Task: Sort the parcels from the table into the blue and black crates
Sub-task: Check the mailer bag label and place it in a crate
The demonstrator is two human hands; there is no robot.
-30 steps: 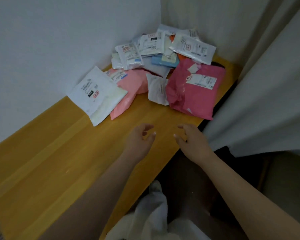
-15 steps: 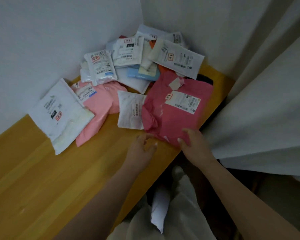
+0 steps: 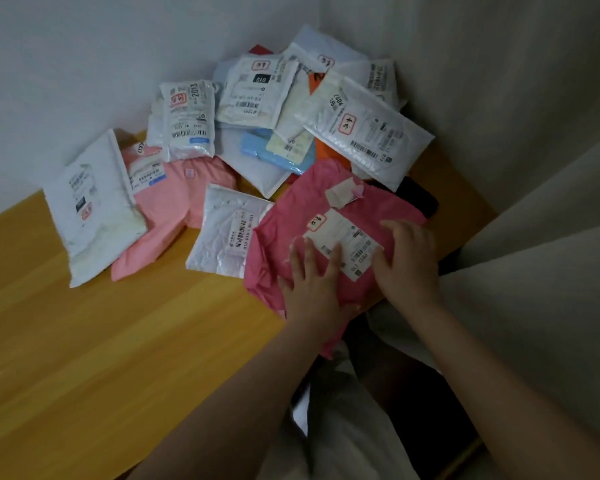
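A dark pink parcel with a white label lies at the near right edge of the wooden table, its near corner hanging over the edge. My left hand lies flat on it with the fingers spread. My right hand rests on its right side, fingertips on the label. Behind it, a heap of white, light pink, blue and orange parcels fills the table's corner. No crate is in view.
A small white parcel touches the pink one on the left. A light pink parcel and a large white parcel lie further left. White walls enclose the corner; a pale curtain hangs on the right.
Both hands reached forward from above the bare table edge onto the dark pink parcel. The view moved closer to the heap.
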